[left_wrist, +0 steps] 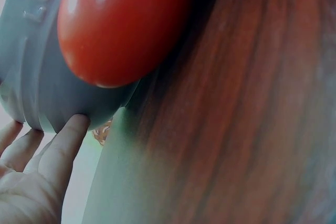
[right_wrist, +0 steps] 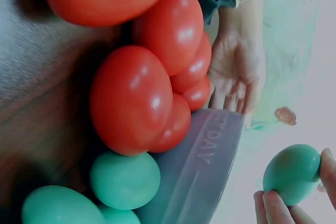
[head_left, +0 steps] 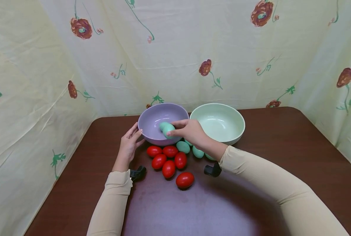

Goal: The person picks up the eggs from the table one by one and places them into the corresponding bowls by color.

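My right hand pinches a light green egg between thumb and fingers, above the purple bowl. Another light green egg lies inside that bowl, partly behind the held one. At the bowl's left side, my left hand rests its extended fingertips against the outer wall. Several red eggs lie on the table in front of the purple bowl. More light green eggs sit to their right, partly hidden under my right wrist.
A pale green bowl stands directly right of the purple one, with no eggs visible in it. Both are near the back edge of the dark brown table. A floral curtain hangs close behind and at the sides.
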